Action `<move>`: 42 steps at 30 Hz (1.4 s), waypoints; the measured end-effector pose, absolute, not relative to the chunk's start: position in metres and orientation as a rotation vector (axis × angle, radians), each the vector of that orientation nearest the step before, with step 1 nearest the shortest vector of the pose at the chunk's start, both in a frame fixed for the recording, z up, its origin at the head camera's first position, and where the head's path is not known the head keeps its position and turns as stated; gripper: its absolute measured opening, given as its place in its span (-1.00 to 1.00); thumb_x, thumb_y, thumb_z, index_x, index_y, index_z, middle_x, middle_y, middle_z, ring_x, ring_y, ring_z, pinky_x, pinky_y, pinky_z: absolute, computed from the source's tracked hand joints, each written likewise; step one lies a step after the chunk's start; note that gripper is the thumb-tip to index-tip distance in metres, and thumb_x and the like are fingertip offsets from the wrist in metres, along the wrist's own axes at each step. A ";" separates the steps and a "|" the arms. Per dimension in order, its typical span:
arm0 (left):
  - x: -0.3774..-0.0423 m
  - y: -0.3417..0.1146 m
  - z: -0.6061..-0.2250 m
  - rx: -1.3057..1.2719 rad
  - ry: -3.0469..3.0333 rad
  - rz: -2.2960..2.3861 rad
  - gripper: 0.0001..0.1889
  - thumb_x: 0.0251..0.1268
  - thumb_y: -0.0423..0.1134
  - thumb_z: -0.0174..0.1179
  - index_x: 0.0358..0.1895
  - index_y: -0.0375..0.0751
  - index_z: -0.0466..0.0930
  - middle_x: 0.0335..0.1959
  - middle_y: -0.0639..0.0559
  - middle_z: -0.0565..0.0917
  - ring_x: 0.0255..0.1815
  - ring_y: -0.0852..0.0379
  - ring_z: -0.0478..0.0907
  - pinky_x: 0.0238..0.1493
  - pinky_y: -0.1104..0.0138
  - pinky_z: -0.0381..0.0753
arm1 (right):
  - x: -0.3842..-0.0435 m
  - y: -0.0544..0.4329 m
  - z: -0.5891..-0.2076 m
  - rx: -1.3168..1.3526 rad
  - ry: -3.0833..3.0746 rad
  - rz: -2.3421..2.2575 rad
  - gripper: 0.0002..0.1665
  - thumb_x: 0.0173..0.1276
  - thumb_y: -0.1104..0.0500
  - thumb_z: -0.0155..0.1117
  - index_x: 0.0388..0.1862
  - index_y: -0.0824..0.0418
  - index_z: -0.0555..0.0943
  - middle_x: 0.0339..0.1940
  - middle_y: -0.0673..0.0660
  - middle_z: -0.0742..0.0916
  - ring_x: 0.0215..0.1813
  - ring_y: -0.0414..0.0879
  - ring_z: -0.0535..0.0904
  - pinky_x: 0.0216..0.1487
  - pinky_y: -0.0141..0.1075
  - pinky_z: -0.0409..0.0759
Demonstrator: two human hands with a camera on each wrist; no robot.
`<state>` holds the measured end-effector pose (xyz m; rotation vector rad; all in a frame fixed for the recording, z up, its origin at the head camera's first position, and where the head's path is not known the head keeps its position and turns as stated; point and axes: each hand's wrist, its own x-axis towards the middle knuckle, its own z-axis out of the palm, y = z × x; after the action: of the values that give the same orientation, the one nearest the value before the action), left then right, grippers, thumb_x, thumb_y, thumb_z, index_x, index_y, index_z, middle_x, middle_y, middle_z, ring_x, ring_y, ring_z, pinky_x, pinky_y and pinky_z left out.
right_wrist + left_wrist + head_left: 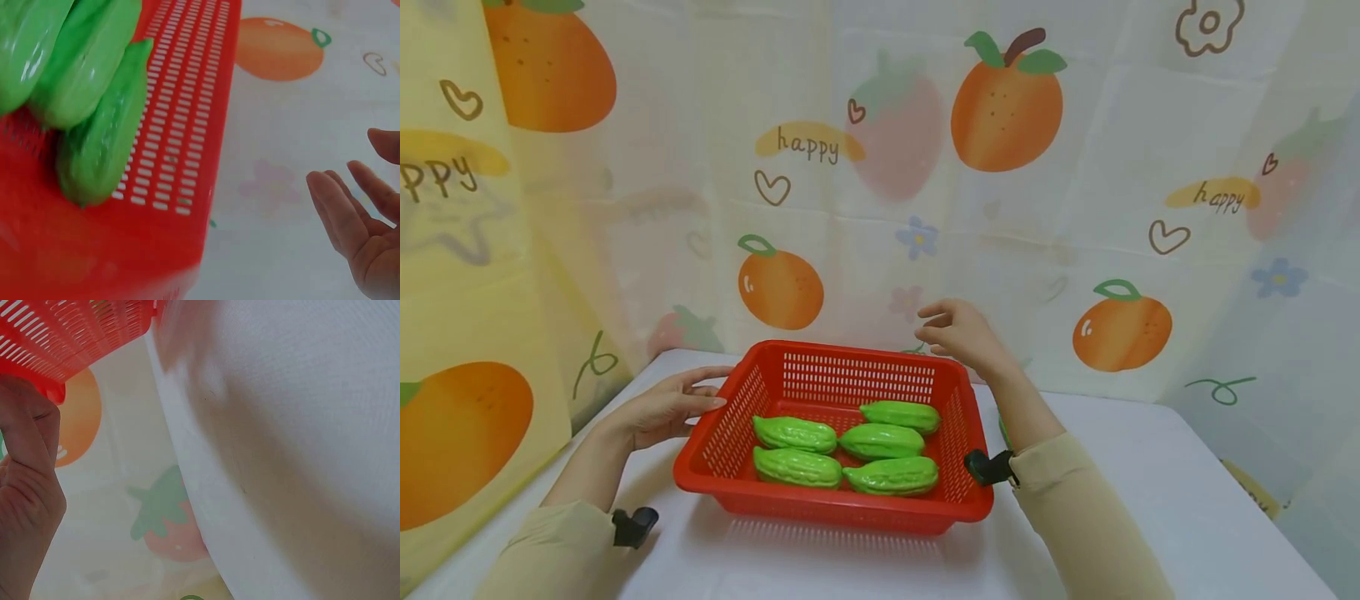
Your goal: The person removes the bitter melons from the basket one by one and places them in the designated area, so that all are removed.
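In the head view a red plastic basket [850, 510] with slotted sides stands over the white table. Several green bitter melons [891, 476] lie inside it, most side by side in two columns. My left hand [666, 408] grips the basket's left rim; the left wrist view shows its bent fingers [28, 419] at that edge. Above the basket's far right corner, my right hand [958, 333] hangs in the air, fingers loosely bent, holding nothing. It is apart from the basket in the right wrist view. Another green thing [1003, 432], mostly hidden by my right forearm, shows beside the basket's right side.
The white tabletop [1120, 467] runs out to both sides of the basket. A fruit-printed curtain [865, 250] hangs along the back and left. A brownish-yellow object [1251, 490] shows past the table's right edge. Black wrist mounts [988, 467] sit on both sleeves.
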<state>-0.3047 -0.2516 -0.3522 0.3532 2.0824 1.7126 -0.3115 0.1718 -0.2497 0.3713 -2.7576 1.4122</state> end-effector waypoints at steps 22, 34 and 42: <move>-0.305 -0.253 -0.354 0.383 2.049 1.741 -0.25 0.47 -0.22 0.07 0.56 -0.22 -0.14 -0.08 0.17 0.67 -0.12 0.21 0.69 -0.03 0.19 0.76 | -0.323 0.105 -0.279 0.522 -2.807 1.572 -0.53 0.34 0.20 0.32 0.22 0.22 0.54 0.17 0.31 0.67 0.13 0.18 0.67 0.17 0.03 0.67; -0.305 -0.253 -0.354 0.374 2.051 1.742 -0.25 0.46 -0.21 0.09 0.56 -0.21 -0.12 -0.07 0.16 0.66 -0.11 0.21 0.69 -0.03 0.21 0.75 | -0.328 0.085 -0.289 0.587 -2.892 1.601 -0.49 0.30 0.23 0.35 0.23 0.28 0.53 0.23 0.33 0.64 0.12 0.11 0.69 0.15 0.01 0.68; -0.304 -0.253 -0.353 0.387 2.039 1.746 -0.26 0.47 -0.21 0.07 0.56 -0.21 -0.12 -0.06 0.18 0.68 -0.10 0.20 0.70 -0.03 0.20 0.76 | -0.325 0.068 -0.286 0.671 -2.979 1.561 -0.42 0.28 0.22 0.36 0.28 0.27 0.51 0.23 0.30 0.63 0.18 0.10 0.64 0.19 0.00 0.66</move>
<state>-0.3040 -0.2530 -0.3532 0.3867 2.0392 1.7463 -0.3251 0.0683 -0.2858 0.6711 -2.9786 1.5611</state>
